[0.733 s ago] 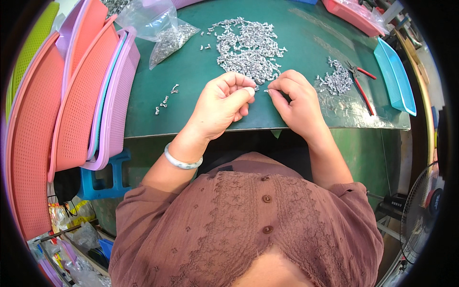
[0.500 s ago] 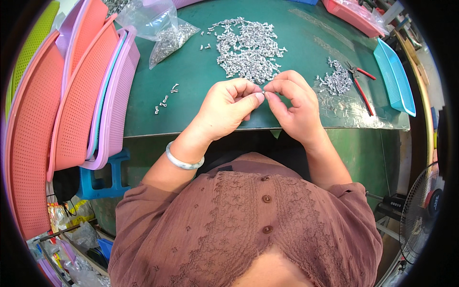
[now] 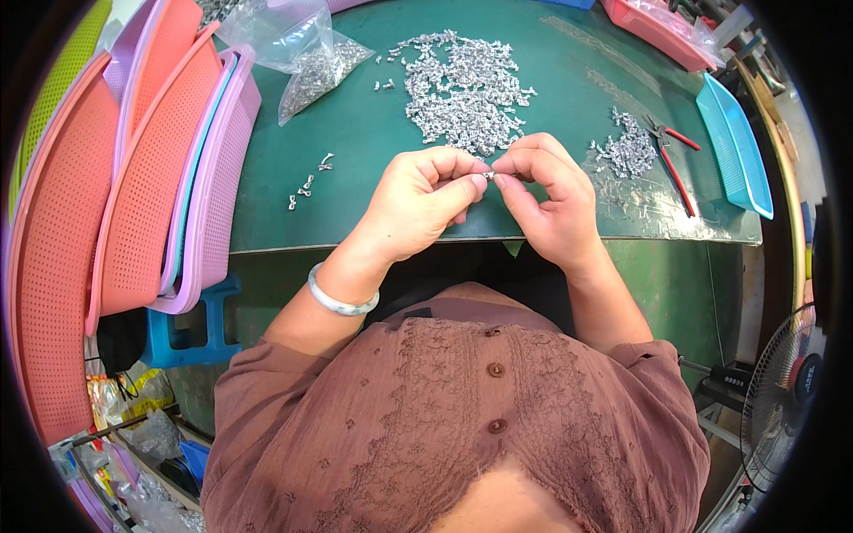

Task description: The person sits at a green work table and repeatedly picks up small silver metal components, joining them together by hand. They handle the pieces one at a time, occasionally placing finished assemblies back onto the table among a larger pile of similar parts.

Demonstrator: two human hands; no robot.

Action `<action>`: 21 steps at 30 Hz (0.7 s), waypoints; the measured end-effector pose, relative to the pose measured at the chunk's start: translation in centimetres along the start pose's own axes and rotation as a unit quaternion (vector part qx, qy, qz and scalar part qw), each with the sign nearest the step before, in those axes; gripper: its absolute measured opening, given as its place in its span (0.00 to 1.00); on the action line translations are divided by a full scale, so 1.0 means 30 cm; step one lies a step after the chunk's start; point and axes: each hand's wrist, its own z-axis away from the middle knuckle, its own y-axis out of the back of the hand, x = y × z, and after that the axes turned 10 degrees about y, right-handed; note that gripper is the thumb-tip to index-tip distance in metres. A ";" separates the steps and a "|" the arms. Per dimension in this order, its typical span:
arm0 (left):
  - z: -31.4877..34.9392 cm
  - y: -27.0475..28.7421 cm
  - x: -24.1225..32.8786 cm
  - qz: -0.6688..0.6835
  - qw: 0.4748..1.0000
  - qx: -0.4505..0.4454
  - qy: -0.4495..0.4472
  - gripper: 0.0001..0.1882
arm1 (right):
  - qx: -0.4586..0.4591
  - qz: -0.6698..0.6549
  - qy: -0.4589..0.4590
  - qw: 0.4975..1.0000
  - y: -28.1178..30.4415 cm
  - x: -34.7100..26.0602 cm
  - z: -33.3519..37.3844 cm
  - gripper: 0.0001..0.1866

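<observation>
Between my two hands, just over the table's near edge, is a small silvery metal piece (image 3: 489, 176). My left hand (image 3: 433, 188), with a pale bangle on its wrist, pinches one end between thumb and forefinger. The thumb and forefinger of my right hand (image 3: 553, 195) close on the other end. Fingertips hide most of the piece. A large spread of similar small metal pieces (image 3: 466, 93) lies just beyond my hands. Several separate pieces (image 3: 306, 186) lie to the left, and a smaller heap (image 3: 629, 147) is at the right.
Red-handled pliers (image 3: 675, 169) lie by the right heap, near a blue basket (image 3: 736, 147). A clear bag of metal pieces (image 3: 322, 73) sits at the back left. Stacked plastic baskets (image 3: 160, 178) crowd the left side. A fan (image 3: 782, 391) stands at the lower right.
My hands stay in nearly the same place. My fingertips have parted slightly, so more of the small metal piece shows between them.
</observation>
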 end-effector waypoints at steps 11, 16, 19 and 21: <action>0.002 0.001 -0.003 0.028 1.000 -0.003 -0.012 0.06 | -0.016 -0.020 -0.018 1.000 0.022 -0.004 -0.005 0.07; 0.000 0.001 -0.009 0.016 1.000 -0.003 -0.015 0.06 | -0.025 -0.015 0.001 1.000 0.014 0.010 0.003 0.07; 0.001 0.001 -0.007 0.015 1.000 0.003 -0.013 0.06 | -0.025 -0.011 -0.003 1.000 0.014 0.012 0.004 0.07; 0.000 0.002 -0.013 0.032 0.999 0.009 -0.015 0.06 | -0.022 0.009 -0.001 1.000 0.023 0.014 0.001 0.06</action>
